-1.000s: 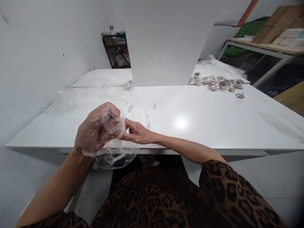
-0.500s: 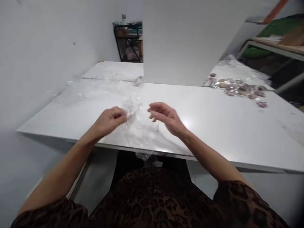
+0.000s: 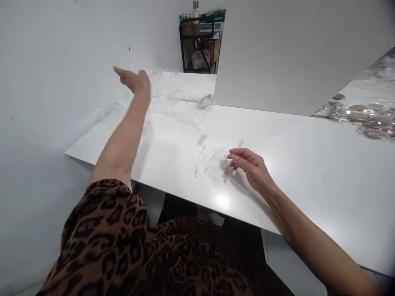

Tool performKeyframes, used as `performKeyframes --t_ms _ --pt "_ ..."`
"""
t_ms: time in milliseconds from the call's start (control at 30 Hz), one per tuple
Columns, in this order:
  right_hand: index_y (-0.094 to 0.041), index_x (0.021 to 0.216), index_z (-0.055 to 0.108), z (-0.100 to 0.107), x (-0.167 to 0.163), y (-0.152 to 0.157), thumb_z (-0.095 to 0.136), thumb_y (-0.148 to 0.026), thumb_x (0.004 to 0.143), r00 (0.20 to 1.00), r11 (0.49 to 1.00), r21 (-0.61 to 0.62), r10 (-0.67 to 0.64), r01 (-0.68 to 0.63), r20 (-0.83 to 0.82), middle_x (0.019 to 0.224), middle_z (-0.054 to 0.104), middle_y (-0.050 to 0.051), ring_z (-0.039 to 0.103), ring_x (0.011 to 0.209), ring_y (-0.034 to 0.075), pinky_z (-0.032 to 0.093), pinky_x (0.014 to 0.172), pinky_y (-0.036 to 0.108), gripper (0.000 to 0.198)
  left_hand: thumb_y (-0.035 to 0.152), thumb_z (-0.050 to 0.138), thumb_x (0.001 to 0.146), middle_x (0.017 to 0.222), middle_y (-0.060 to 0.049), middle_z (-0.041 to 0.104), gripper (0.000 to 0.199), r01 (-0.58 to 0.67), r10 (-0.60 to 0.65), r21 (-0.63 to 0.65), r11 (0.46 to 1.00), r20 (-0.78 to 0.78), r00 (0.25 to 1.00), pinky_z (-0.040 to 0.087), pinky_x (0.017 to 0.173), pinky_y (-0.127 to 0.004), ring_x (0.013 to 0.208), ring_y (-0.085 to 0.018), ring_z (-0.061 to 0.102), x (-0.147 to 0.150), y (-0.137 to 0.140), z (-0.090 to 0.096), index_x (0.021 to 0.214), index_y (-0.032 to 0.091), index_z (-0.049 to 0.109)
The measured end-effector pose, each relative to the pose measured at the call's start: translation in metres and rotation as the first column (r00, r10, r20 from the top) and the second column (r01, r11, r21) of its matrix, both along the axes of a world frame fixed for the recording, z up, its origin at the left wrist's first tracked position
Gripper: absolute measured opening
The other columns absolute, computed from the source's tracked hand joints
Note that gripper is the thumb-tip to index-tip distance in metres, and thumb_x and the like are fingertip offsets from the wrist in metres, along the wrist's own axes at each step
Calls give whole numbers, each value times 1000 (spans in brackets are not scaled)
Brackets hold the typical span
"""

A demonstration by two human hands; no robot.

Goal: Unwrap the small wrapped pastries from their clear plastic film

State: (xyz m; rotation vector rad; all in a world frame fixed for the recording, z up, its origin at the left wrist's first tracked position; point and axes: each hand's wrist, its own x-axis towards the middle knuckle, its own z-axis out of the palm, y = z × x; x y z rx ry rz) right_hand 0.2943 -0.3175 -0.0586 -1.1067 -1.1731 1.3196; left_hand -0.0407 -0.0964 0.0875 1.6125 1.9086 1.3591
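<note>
The left hand (image 3: 134,82), fingers extended, hovers over crumpled clear plastic film (image 3: 175,110) on the white counter (image 3: 166,152); contact is unclear. The right hand (image 3: 247,162) is half-curled, apparently holding nothing. Plastic-wrapped pieces (image 3: 365,118) lie clustered at right, already wrapped; loose film remains.

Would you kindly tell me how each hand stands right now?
Left hand: open, fingers outstretched, near the clear plastic film.
Right hand: fingers loosely bent; whether it pinches anything cannot be told.

Shirt (image 3: 117,230) brown, black leopard spots; table (image 3: 173,152) white; plastic film (image 3: 179,110) clear; shelf rack (image 3: 197,36) black.
</note>
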Motion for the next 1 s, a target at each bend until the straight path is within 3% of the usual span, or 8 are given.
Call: performKeyframes --t_ms 67,167,267,400,567,800,900,1000 --pt "-22 102 75 -1 -1 -2 85 -51 78 999 1000 5 28 -28 15 96 75 6 66 76 17 54 69 35 38 12 56 101 164 -5 37 61 -140 144 52 989 -89 985 12 130 -43 155 -17 18 37 1 -32 156 16 30" --pt "-22 106 74 -4 -2 -5 82 -54 82 992 994 -4 107 -107 64 92 73 5 66 76 18 55 71 37 40 24 62 99 160 -9 47 46 64 -91 -85 994 -370 925 21 127 -44 154 -28 29 93 11 -79 145 21 55" --pt "-24 111 72 -9 -2 -9 76 -56 88 971 983 -32 186 -183 148 83 70 3 65 74 19 54 71 39 40 31 57 100 158 -17 49 48 162 -266 -252 954 -466 844 21 125 -49 154 -36 28 130 38 -112 146 18 54" --pt "-27 113 72 -11 0 -10 70 -57 93 962 981 -16 193 -194 195 81 68 2 65 75 20 54 73 40 36 26 55 97 159 -23 46 63 116 -270 -328 937 -477 836 17 125 -52 155 -38 27 147 73 -137 156 10 41" --pt "-27 108 74 -7 4 -6 70 -56 93 972 989 51 127 -139 199 82 68 2 63 75 20 52 70 39 33 24 50 97 152 -22 53 44 116 -234 -297 948 -401 886 16 125 -52 148 -35 39 149 80 -145 138 14 58" --pt "-23 109 70 -14 11 9 78 -58 84 991 994 83 -81 72 106 95 67 4 62 80 17 54 72 35 44 29 48 102 103 -14 70 19 243 -275 -156 957 -241 931 42 106 -47 116 -32 64 154 12 -123 90 20 59" --pt "-26 128 60 -21 15 21 85 -61 72 984 984 2 -178 178 33 119 65 7 65 92 19 59 74 34 71 28 51 100 81 -5 65 23 430 -406 -194 882 150 901 50 75 -30 82 -19 68 160 -48 -119 79 20 51" --pt "-32 144 47 -24 17 29 90 -62 62 978 978 -14 -210 210 16 141 56 11 66 108 23 61 79 36 97 24 54 98 69 -2 59 21 595 -386 -259 761 558 735 44 56 -25 61 -12 62 167 -112 -120 77 18 51"
